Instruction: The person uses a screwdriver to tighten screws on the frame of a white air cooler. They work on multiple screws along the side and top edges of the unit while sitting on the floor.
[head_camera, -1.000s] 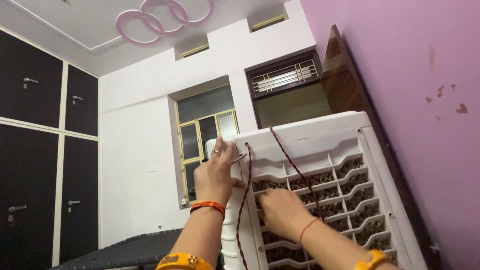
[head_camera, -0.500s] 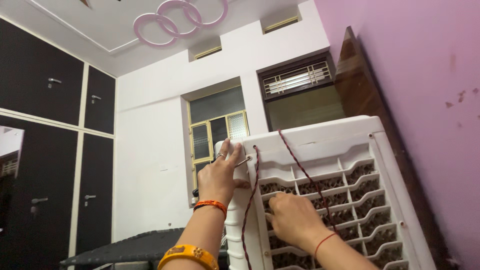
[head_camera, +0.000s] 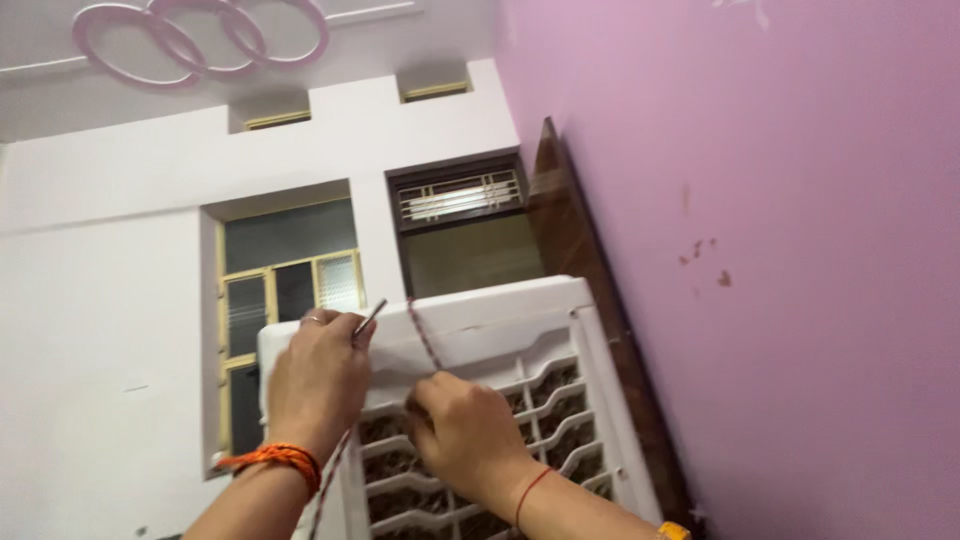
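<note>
left hand (head_camera: 318, 380) pinching thin rod (head_camera: 368, 320), rod tilted up-right past fingertips, right hand (head_camera: 465, 430) clamped on cord (head_camera: 424, 340), cord running up-left from fist over cooler (head_camera: 520, 330) top edge

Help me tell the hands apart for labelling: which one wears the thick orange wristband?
The left hand, the one pinching a thin metal pin at the white cooler panel. The right hand has only one thin red thread at its wrist.

A pink wall (head_camera: 800, 250) stands beside a yellow-framed window (head_camera: 285, 290) under ceiling rings (head_camera: 200, 40).
</note>
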